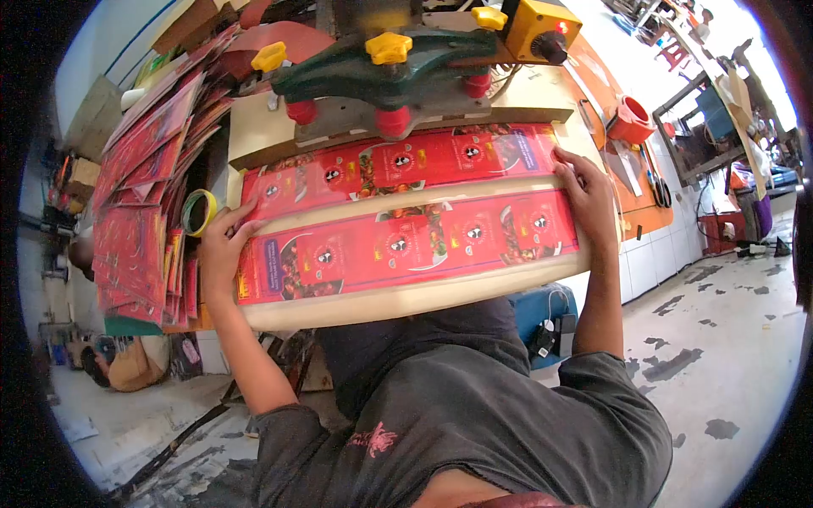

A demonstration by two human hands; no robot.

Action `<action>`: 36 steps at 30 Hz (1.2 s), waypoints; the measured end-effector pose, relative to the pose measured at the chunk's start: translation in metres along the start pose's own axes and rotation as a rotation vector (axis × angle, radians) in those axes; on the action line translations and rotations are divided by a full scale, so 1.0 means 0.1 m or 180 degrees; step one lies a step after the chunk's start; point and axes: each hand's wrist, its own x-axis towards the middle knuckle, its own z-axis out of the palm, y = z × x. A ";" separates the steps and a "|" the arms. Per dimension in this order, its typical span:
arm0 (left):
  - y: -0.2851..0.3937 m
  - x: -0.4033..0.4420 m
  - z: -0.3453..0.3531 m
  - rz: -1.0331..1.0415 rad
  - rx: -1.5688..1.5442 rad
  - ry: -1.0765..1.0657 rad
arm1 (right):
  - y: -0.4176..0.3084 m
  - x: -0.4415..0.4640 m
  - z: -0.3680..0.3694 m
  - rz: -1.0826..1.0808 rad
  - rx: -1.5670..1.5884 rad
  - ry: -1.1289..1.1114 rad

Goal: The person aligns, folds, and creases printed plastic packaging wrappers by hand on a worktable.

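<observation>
The near printed strip (364,254) is laid flat before the green clamp (432,68). Closer to the clamp, the far printed strip (436,165) is laid out, its ends touched by left hand (223,252) and right hand (590,199); firm grip cannot be confirmed.
</observation>
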 end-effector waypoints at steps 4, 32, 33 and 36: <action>0.07 -0.01 0.01 -0.0157 -0.0141 0.0061 | 0.03 0.06 -0.07 0.0443 0.0030 -0.0178; 0.10 0.15 0.11 -0.0106 0.0071 0.0161 | 0.01 0.36 0.09 0.0112 -0.1257 0.0101; 0.10 0.15 0.12 -0.0084 0.0045 0.0195 | 0.01 0.36 0.09 0.0103 -0.1277 0.0122; 0.10 0.13 0.15 -0.0110 -0.0064 0.0303 | 0.00 0.34 0.10 0.0065 -0.1261 0.0179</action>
